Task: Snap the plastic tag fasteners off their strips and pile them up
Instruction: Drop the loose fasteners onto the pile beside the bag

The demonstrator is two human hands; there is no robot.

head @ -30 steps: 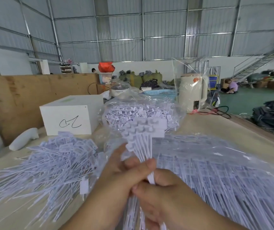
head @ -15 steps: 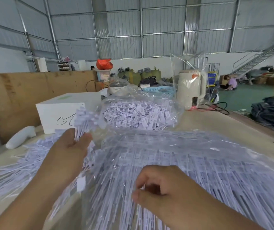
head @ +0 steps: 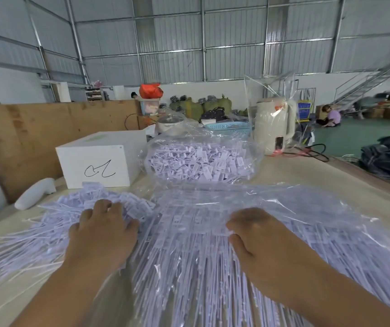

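Left hand [head: 102, 234] rests on loose fasteners [head: 47, 232] (right hand [head: 257, 241] on bag [head: 283, 208]).

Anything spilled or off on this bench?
Nothing damaged. The loose fasteners pile under the left hand fans untidily toward the table's near-left edge; the right hand rests on the bagged strips.

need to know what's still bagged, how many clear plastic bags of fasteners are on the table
2: a big clear bag under the right hand, and a smaller bag behind it beside the white box. More may be hidden.

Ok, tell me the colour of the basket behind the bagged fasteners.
Light blue basket, head view.
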